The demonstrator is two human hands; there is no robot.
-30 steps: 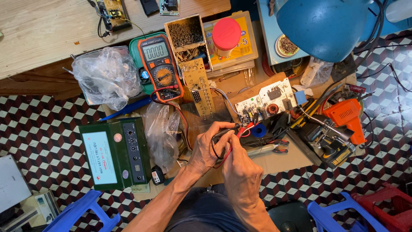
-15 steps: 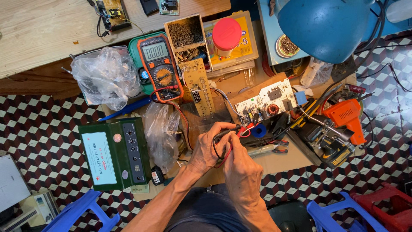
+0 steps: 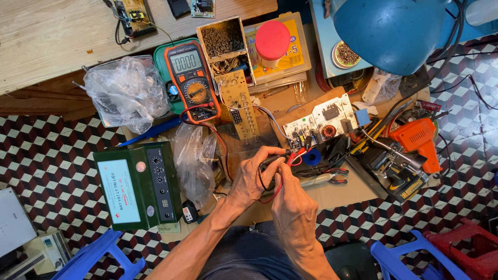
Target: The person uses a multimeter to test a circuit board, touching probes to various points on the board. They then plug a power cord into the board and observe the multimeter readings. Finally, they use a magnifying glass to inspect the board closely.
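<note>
- Multimeter (image 3: 190,80), orange-cased, upper centre-left: grey rectangular screen.
- Green box (image 3: 139,193), lower left: pale blue rectangular label, round red sticker.
- Yellow flat package (image 3: 282,52), upper centre, beneath a red round lid (image 3: 272,40).
- Clear plastic bag (image 3: 127,93), upper left.

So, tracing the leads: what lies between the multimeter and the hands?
In the head view, red and black leads and a tan circuit strip lie between multimeter and hands.
</note>
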